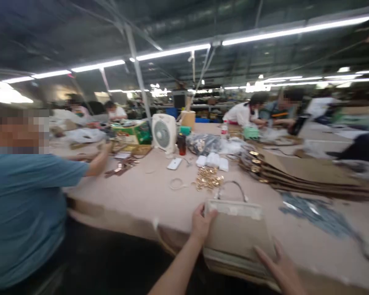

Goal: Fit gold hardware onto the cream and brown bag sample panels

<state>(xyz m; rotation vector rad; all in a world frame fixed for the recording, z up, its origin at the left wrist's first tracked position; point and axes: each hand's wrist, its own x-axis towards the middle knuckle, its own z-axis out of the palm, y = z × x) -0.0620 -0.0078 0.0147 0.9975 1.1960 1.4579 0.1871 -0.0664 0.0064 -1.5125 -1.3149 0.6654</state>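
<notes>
A grey-beige handbag (238, 235) with a thin dark top handle (233, 184) is at the table's near edge, its lower end toward me. My left hand (203, 222) grips its upper left edge, thumb over the front panel. At the lower right side my right hand (275, 262) holds the bag, with its thumb on the panel and other fingers along the edge. A pale strip runs across the top of the panel. Just beyond the bag lies a pile of small gold metal pieces (207, 178).
Stacked brown panels (310, 170) with gold fittings and blue-grey pieces (316, 213) lie to the right. A white fan (164, 133), a dark bottle (181, 144), a phone (174, 164) and a cord loop (176, 184) are farther back. A person in a blue shirt (24, 196) works at left.
</notes>
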